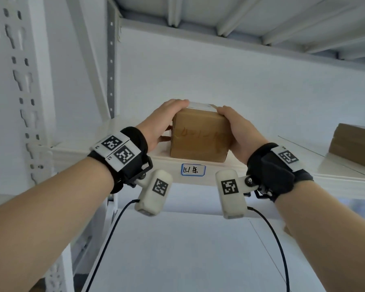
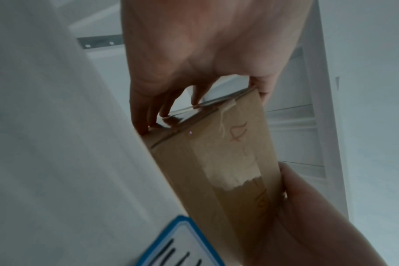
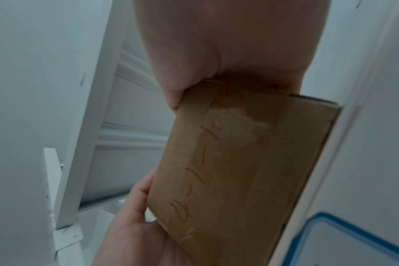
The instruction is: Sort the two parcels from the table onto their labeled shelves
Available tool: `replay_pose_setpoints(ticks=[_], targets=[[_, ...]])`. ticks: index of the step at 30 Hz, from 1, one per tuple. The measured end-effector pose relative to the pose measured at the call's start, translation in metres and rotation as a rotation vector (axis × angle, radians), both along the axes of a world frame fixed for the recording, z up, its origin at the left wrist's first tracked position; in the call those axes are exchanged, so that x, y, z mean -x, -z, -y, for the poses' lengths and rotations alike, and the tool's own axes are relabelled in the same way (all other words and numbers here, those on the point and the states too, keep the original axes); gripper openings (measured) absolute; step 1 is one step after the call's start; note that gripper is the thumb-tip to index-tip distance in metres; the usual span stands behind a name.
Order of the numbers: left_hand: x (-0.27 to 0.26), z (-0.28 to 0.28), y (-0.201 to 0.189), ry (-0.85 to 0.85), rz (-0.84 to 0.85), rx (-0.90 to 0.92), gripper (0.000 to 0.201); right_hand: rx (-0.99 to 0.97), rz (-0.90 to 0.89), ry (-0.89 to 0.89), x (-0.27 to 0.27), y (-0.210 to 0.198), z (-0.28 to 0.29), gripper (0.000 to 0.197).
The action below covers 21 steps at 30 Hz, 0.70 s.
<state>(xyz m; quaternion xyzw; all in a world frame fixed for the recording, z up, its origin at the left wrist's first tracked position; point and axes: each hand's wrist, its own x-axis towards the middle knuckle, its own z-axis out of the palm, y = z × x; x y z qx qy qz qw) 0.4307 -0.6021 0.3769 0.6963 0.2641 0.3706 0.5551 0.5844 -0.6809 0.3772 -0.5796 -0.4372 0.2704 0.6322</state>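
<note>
A brown cardboard parcel with orange handwriting on its front stands at the front edge of a white shelf. A blue-bordered handwritten label is stuck to the shelf lip right under it. My left hand grips the parcel's left side, fingers over its top edge and thumb on the side face. My right hand grips the right side the same way. The left wrist view shows the parcel between the left hand and the right hand. The right wrist view shows its written face.
Another brown box lies farther right on the same shelf. A white perforated upright rises at the left. The underside of a higher shelf is overhead. A lower shelf board lies below my wrists.
</note>
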Motion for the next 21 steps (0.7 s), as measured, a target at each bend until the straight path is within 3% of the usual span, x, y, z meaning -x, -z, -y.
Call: replay_pose_setpoints(ticks=[4, 8, 12, 21], targets=[[0.002, -0.006, 0.002, -0.008, 0.013, 0.017, 0.022, 0.030, -0.026, 0.052, 0.005, 0.000, -0.011, 0.035], [0.002, -0.013, 0.001, -0.026, 0.022, 0.022, 0.025, 0.050, -0.009, 0.095, 0.010, -0.001, -0.016, 0.017], [0.000, -0.016, 0.003, -0.028, 0.032, -0.002, 0.021, 0.071, -0.012, 0.140, 0.011, -0.002, -0.019, 0.016], [-0.004, -0.024, 0.005, -0.027, 0.042, -0.026, 0.018, 0.082, -0.029, 0.158, 0.010, -0.002, -0.023, 0.031]])
